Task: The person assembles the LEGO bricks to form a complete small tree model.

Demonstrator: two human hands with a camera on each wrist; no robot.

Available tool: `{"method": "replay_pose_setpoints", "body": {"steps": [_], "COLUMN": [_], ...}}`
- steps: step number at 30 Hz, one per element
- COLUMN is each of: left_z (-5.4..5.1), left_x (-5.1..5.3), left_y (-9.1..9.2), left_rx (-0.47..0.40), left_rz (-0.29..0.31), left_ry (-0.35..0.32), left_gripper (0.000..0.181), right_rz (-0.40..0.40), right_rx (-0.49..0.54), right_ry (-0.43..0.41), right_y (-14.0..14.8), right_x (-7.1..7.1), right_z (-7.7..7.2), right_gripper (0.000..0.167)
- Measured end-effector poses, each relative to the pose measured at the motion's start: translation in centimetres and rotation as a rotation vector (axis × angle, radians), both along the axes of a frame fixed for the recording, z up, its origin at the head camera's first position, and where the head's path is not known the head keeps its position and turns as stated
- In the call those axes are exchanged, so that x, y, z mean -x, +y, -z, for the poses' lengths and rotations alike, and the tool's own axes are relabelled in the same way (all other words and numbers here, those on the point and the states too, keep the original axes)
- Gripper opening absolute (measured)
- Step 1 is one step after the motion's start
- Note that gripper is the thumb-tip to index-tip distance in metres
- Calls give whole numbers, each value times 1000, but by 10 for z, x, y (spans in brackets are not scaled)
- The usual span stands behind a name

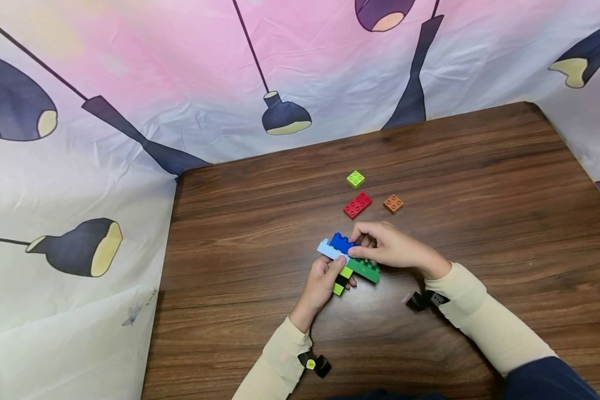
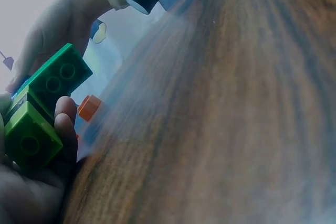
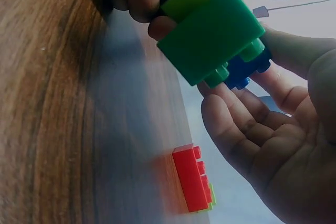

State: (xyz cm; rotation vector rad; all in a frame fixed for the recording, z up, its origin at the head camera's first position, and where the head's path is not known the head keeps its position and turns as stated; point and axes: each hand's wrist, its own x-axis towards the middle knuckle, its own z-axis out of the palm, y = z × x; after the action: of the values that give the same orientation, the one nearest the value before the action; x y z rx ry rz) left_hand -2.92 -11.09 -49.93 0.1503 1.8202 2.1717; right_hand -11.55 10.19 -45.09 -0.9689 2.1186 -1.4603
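Observation:
Between the two hands is a joined block build: a light blue brick [image 1: 330, 249], a dark blue brick [image 1: 341, 243] on top, a green brick [image 1: 364, 270] at the right and lime pieces [image 1: 338, 289] with a black one below. The left hand [image 1: 321, 282] grips the build from below, its thumb on the front; the left wrist view shows its fingers round the lime brick [image 2: 32, 139]. The right hand [image 1: 391, 246] pinches the dark blue brick with thumb and forefinger. In the right wrist view the green brick [image 3: 212, 38] hides part of the dark blue brick [image 3: 247, 69].
Beyond the hands on the brown wooden table [image 1: 240, 211] lie a red brick [image 1: 357, 205], a small lime brick [image 1: 355, 179] and an orange-brown brick [image 1: 393, 204]. A printed cloth [image 1: 180, 66] hangs behind and along the left side of the table.

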Motion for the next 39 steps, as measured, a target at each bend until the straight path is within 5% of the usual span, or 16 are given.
{"method": "replay_pose_setpoints", "body": {"steps": [18, 39], "left_z": [3, 2], "left_x": [0, -1], "left_y": [-2, -2], "left_rx": [63, 50], "left_rz": [31, 32], "left_ry": [52, 37], "left_gripper": [37, 40], "right_rz": [-52, -48], "right_rx": [-10, 16], "right_ry": [-80, -99], "right_y": [3, -1], "right_x": [3, 3], "right_z": [1, 5], "right_gripper": [9, 7]}}
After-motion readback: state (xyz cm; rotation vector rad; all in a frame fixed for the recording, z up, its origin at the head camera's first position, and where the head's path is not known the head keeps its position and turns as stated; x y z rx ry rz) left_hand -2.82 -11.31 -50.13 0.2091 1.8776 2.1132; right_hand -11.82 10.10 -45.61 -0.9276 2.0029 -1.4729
